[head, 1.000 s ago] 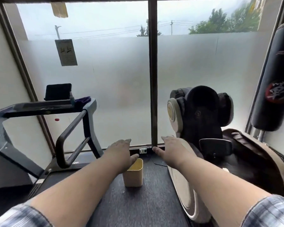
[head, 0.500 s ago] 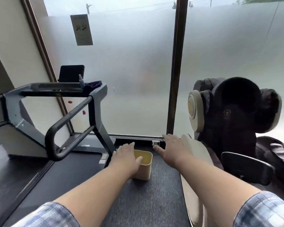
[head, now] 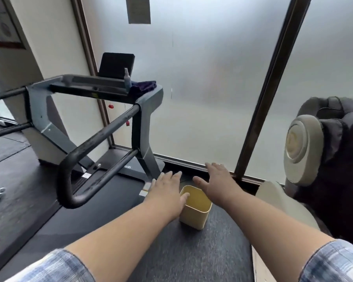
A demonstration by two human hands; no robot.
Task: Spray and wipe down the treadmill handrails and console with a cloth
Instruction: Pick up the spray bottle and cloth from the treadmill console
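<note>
Both hands (seemingly empty) outstretched.

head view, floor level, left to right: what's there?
Handrail → left hand → yellow bin → right hand → massage chair

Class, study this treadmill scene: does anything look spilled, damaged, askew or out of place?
Nothing looks spilled or broken. The spray bottle stands upright on the console beside a crumpled purple cloth. The yellow bin on the floor stands upright too.
</note>
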